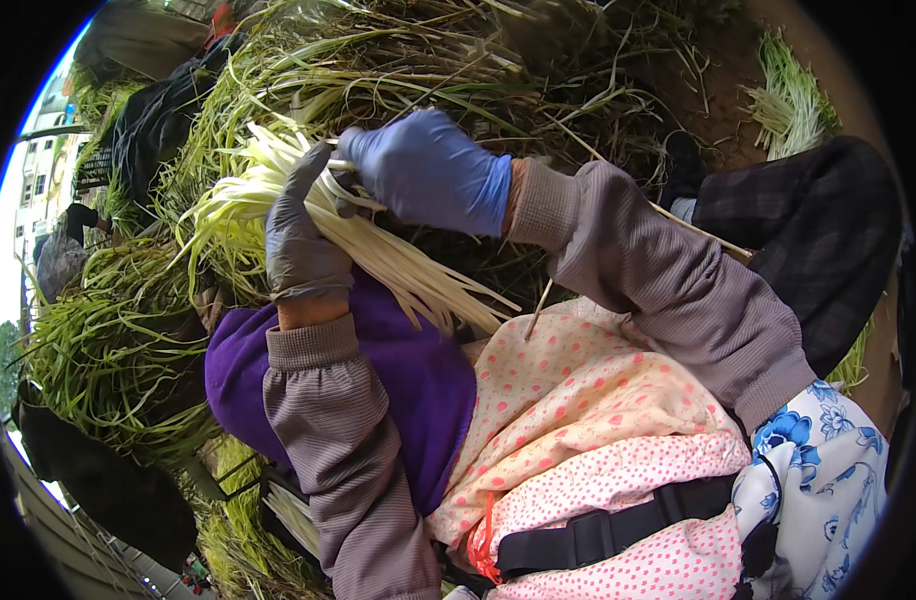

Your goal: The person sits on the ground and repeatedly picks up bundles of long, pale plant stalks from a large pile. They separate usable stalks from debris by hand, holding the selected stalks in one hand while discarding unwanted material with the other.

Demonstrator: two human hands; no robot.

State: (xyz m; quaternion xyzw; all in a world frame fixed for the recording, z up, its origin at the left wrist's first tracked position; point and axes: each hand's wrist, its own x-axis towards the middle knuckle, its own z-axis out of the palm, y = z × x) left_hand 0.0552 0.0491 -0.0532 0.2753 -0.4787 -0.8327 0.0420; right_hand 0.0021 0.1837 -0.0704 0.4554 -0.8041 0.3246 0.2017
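Observation:
My left hand (304,232), in a soiled bluish-grey glove, grips a bundle of pale yellow-green stalks (420,270), likely blanched garlic chives. Their leafy ends (225,199) fan out to the left, and the whitish ends point down and right over my lap. My right hand (428,172), in a blue glove, is curled against the bundle's upper side, close to the left thumb. Its thumb and fingertips pinch a pale stalk there; the other fingers are partly hidden. Under the bundle lies purple cloth (398,375) over my leg, beside a dotted apron (570,375).
A large heap of green and withered stalks (398,60) lies ahead, with another leafy pile (120,337) at left. One pale bundle (792,105) rests on brown ground at upper right. Thin sticks (702,229) cross near my right arm. Dark clothing of a person (157,105) shows upper left.

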